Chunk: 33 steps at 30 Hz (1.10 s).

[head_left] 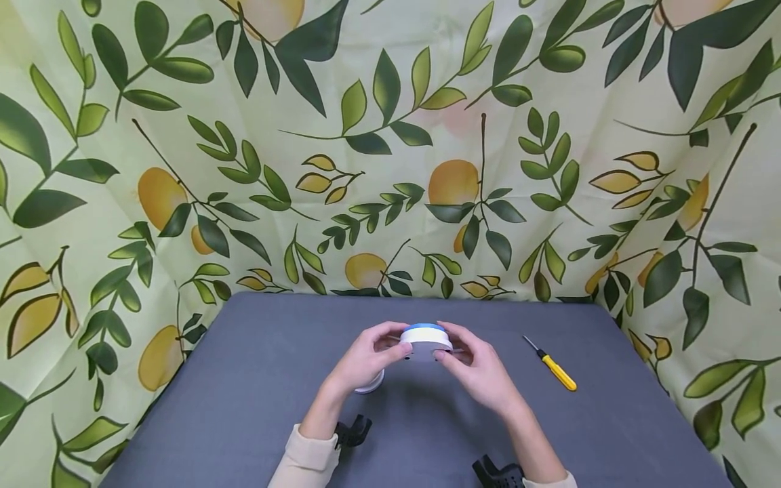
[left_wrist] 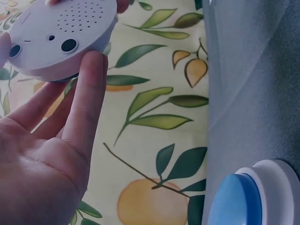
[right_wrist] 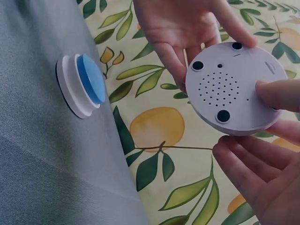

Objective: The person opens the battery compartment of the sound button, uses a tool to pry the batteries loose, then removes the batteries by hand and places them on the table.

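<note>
A round white push-button device (head_left: 425,337) with a blue top is held above the table between both hands. My left hand (head_left: 366,357) grips its left edge, thumb and fingers on opposite faces. On the other edge, my right hand (head_left: 478,366) pinches it, the thumb lying on the underside in the right wrist view. That underside (right_wrist: 225,89) carries a cluster of small speaker holes, black round feet and a small dark hole. A second blue-and-white button (right_wrist: 89,84) rests on the table; in the head view its white base (head_left: 371,385) is mostly hidden behind my left hand.
A screwdriver (head_left: 556,369) with a yellow handle lies on the grey table (head_left: 293,332), right of my right hand. Cloth (head_left: 390,203) printed with leaves and fruit hangs behind and beside the table. Black wrist mounts (head_left: 354,431) sit on both forearms.
</note>
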Tool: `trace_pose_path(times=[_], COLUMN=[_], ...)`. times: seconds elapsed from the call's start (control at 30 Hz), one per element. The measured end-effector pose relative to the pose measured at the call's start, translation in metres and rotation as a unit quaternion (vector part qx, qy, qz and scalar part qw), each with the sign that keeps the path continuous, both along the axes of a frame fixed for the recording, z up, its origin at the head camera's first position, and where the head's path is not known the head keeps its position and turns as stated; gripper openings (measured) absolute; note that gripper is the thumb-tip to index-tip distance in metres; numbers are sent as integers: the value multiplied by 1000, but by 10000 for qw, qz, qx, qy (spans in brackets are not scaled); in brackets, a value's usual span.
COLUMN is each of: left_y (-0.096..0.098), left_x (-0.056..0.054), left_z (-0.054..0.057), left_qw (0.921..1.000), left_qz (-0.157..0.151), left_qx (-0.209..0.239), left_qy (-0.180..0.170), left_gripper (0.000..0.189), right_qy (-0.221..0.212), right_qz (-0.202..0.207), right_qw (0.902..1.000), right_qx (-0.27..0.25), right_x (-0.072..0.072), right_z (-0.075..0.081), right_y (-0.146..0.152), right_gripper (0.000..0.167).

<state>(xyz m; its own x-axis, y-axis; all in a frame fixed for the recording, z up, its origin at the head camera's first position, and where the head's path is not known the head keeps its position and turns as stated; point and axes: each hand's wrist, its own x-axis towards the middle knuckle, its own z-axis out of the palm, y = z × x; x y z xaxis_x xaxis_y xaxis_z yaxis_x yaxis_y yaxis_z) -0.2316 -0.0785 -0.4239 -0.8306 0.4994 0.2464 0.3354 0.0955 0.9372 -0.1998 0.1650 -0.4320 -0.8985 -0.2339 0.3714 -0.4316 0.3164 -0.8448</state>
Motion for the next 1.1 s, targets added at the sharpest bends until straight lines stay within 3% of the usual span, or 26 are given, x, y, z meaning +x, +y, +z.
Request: trace_pose_path(times=[0.23,0.5,0.7,0.9,1.1], left_y=[4,6,9,13,21], left_x=[-4,-2,2,4,8], left_z=[-4,-7,-4,-5,-9], left_qw=[9999,9993,9982,9946,9907], left_qz=[97,111,161,285,417], left_qx=[-102,-346,-552,-622,-594], left_qy=[-49,-69,145,778,1148], left_gripper=[33,32,49,76,92], right_qy=[360,95,23,-698,-1492], right_qz=[-159,-317,-747,-1085,-1202], right_qw=[9992,9988,9957,9878,9691], right_qx=[33,-347,-554,-871,-1556], right_x=[-1,1,2,0,0], right_z=[0,-2,0,4,4], right_y=[0,-2,-3,-5,-11], right_gripper=[44,36,29,30,33])
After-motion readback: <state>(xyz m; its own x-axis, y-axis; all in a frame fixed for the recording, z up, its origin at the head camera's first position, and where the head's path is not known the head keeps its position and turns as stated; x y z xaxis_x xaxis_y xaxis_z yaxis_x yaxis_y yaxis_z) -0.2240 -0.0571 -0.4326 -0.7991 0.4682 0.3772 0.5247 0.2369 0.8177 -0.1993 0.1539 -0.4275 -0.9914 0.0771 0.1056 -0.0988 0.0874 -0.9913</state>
